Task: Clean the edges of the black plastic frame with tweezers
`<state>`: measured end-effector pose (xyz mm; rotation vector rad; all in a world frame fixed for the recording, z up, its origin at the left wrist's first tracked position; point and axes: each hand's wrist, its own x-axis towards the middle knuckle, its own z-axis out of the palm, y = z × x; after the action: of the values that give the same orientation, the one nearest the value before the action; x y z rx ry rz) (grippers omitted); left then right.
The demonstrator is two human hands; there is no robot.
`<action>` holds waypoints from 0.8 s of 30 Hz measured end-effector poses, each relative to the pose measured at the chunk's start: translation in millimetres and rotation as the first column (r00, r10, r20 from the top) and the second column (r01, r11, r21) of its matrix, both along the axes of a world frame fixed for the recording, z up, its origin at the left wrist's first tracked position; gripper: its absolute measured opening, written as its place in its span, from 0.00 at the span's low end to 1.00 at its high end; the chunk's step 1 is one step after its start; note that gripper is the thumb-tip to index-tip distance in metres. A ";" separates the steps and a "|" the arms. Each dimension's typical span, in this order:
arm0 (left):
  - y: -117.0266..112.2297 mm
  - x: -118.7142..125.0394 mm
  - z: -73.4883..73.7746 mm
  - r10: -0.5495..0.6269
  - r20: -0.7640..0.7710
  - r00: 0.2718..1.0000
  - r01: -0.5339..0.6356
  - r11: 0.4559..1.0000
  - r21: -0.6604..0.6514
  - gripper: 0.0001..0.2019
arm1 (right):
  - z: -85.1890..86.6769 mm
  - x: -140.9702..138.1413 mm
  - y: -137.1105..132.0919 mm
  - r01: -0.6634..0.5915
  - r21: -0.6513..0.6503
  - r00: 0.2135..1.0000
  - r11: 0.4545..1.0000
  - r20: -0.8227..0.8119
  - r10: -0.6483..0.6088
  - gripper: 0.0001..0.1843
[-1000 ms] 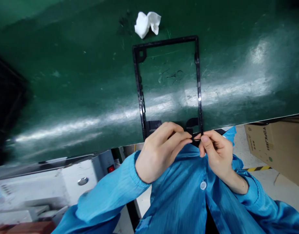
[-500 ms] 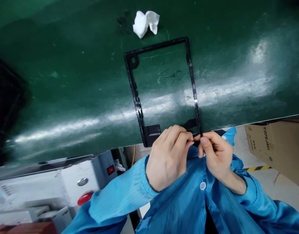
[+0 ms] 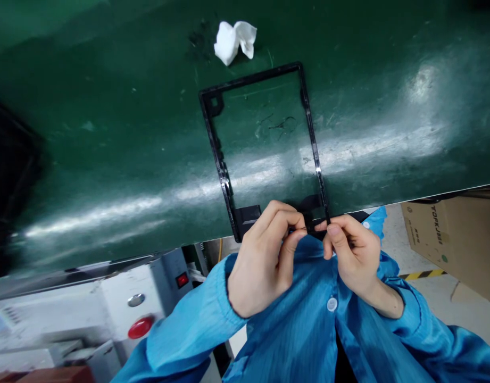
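Observation:
A thin black rectangular plastic frame (image 3: 314,139) lies on the green work surface, its near edge reaching the table's front edge. My right hand (image 3: 354,255) pinches the frame's near right corner between thumb and fingers. My left hand (image 3: 264,260) is closed in a pinch at the frame's near edge, left of that corner. A small dark bit shows at its fingertips, too small to name. The left hand hides part of the near edge. A flat black tab (image 3: 248,215) sits inside the near left corner.
Crumpled white tissue (image 3: 234,42) lies beyond the frame on the green table (image 3: 109,133). Dark black parts (image 3: 13,170) stand at the far left. Below the table edge are a grey machine with a red button (image 3: 141,326) and a cardboard box (image 3: 456,239).
My left hand has slid left along the frame's near edge, away from my right hand. The right hand keeps its pinch at the corner. The frame's far end appears slightly farther left.

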<state>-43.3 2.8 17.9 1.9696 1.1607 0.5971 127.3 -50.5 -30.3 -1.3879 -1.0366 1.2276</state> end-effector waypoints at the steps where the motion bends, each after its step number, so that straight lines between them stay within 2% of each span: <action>1: 0.9 -1.7 0.8 -0.009 0.007 1.000 0.009 1.000 -0.021 0.06 | -0.2 -0.1 0.0 -0.001 0.000 1.000 1.000 -0.002 0.001 0.11; 4: 3.2 -5.5 2.6 -0.022 0.029 0.999 0.024 0.997 -0.070 0.05 | -1.2 0.2 -0.5 -0.001 -0.006 1.000 1.000 -0.001 0.001 0.11; 13: 4.0 -7.9 1.4 -0.029 0.074 0.997 0.036 0.995 -0.088 0.04 | -0.8 0.6 0.8 0.012 -0.026 1.000 1.000 0.006 -0.012 0.12; 15: 4.4 -7.1 1.5 -0.023 0.055 0.998 0.026 0.999 -0.045 0.04 | -0.3 0.7 1.0 0.006 -0.024 1.000 1.000 0.001 -0.006 0.12; 18: 3.3 -7.1 0.3 -0.027 -0.045 0.999 0.032 0.994 0.101 0.03 | -0.8 1.3 -0.1 -0.001 -0.030 1.000 1.000 0.001 0.001 0.11; 20: -0.2 -7.2 -2.1 -0.026 -0.102 0.994 0.042 0.987 0.154 0.03 | -1.6 1.8 -1.1 -0.001 -0.033 1.000 0.999 0.004 0.001 0.11; 24: -10.4 -3.8 -6.6 0.055 -0.183 0.982 -0.009 0.969 0.246 0.03 | -2.3 0.9 -2.3 -0.002 -0.021 1.000 1.000 0.020 0.002 0.10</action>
<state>-47.1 -7.6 11.3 2.2608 1.2868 0.6050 128.2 -52.8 -32.7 -1.4179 -1.0417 1.2318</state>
